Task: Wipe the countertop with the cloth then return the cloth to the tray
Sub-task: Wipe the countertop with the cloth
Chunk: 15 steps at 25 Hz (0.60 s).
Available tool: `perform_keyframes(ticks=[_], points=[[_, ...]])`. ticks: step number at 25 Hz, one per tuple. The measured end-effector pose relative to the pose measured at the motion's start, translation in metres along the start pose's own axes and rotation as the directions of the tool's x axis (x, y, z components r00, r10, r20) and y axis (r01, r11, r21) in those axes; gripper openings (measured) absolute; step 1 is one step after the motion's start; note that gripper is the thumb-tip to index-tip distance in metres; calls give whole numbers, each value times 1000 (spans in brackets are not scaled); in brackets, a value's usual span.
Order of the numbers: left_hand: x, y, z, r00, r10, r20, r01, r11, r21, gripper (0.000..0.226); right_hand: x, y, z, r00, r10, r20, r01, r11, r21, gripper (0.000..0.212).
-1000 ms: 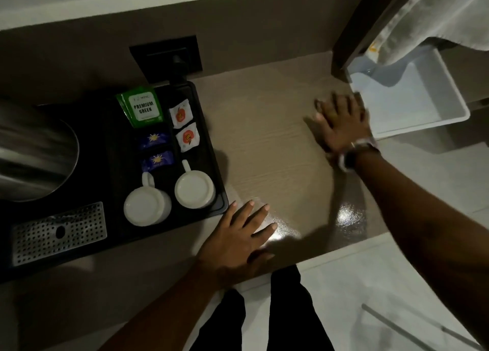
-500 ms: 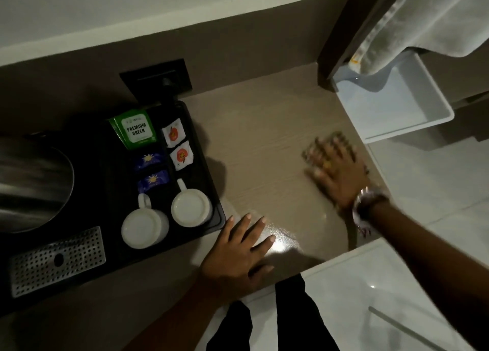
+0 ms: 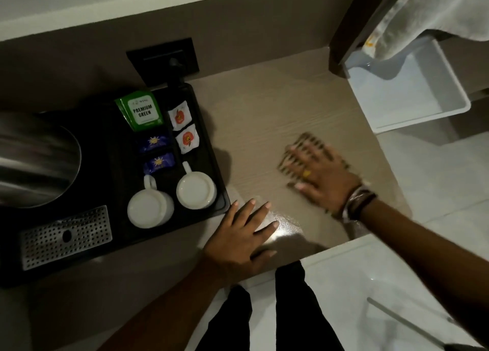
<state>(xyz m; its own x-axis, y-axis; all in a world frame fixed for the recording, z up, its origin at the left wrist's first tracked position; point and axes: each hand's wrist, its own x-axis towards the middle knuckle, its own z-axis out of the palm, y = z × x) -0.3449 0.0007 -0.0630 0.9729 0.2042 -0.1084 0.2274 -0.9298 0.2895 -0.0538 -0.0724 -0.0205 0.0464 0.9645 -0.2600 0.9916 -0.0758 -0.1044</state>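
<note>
A small striped cloth (image 3: 307, 142) lies flat on the light wooden countertop (image 3: 264, 107), right of centre. My right hand (image 3: 321, 176) presses down on it with fingers spread, hiding most of it; the hand is motion-blurred. My left hand (image 3: 244, 241) rests flat on the counter near its front edge, fingers apart, holding nothing. A white plastic tray (image 3: 412, 120) stands past the counter's right end, below counter level.
A black tray (image 3: 222, 205) on the left holds two white mugs (image 3: 195, 189), tea sachets (image 3: 141, 111), a steel kettle (image 3: 34, 157) and a perforated drip grate (image 3: 66, 235). A black wall socket (image 3: 164, 59) is behind. A white towel (image 3: 434, 9) hangs over the white tray.
My right hand has slid the cloth from the counter's far right, next to the white tray, towards the middle and the front. My left hand has stayed put.
</note>
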Motion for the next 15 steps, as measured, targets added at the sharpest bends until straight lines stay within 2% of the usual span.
perform_keyframes(ticks=[1, 3, 4, 5, 6, 8, 11, 13, 15], points=[[-1, 0, 2, 1000, -1, -7, 1, 1000, 9, 59, -2, 28, -5, 988, 153, -34, -152, 988, 23, 64], [-2, 0, 4, 1000, -1, -8, 2, 1000, 24, 59, 37, 68, -26, 883, 463, -77, -454, 885, 106, 67], [-1, 0, 4, 1000, -2, -10, 2, 1000, 25, 58, 69, 75, -36, 834, 544, -91, -529, 835, 151, 67], [0, -1, 4, 1000, -1, -22, 2, 1000, 25, 58, 102, 70, -45, 823, 561, -93, -542, 823, 169, 67], [0, -2, 3, 999, 2, -41, -1, 1000, 18, 57, 131, 54, -50, 843, 531, -89, -512, 842, 170, 66], [1, -3, 1, 998, 16, -62, -16, 1000, 2, 57, 155, 6, -48, 926, 373, -63, -359, 919, 164, 67], [-1, -1, -4, 994, 33, -108, -36, 999, -27, 57, 81, -53, -12, 993, 113, -29, -110, 990, 90, 69], [0, 2, -7, 992, 19, -124, -25, 999, -46, 57, -4, -58, 16, 988, 138, -66, -129, 985, 115, 61], [-1, 5, -7, 994, 6, -114, -11, 999, -44, 57, -50, -15, 23, 935, 338, -105, -318, 934, 165, 63]])
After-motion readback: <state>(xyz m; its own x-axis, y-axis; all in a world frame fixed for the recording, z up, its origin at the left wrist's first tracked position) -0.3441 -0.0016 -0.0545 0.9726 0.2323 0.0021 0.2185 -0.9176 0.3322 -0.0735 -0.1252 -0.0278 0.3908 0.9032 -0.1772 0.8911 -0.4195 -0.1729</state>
